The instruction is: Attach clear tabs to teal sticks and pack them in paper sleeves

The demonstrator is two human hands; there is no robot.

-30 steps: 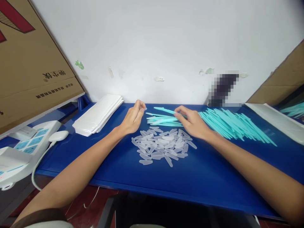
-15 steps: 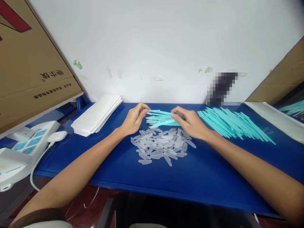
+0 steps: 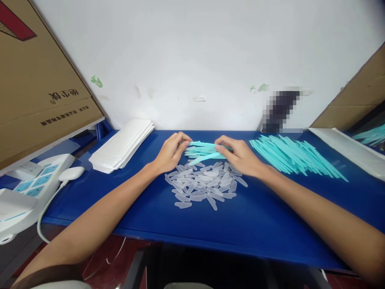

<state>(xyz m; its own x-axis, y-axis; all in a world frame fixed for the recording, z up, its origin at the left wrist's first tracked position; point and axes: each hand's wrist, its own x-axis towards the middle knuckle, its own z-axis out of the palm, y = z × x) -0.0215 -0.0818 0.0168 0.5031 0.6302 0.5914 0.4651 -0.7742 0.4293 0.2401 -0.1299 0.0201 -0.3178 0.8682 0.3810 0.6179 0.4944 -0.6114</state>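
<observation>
Blue table [image 3: 246,224], teal stick [image 3: 204,145] pinched between left hand [image 3: 171,152], right hand [image 3: 239,155]

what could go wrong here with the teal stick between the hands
1. The left hand and right hand pinch a thin teal stick by its ends above the small teal heap; a slip could drop it and scatter them.
2. Both wrists sit close to the clear caps; a sweep might push some toward the table edge.

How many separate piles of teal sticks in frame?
3: small bunch between left hand and right hand; large pile right of it; few sticks at the far right edge, partly cut off.
</observation>
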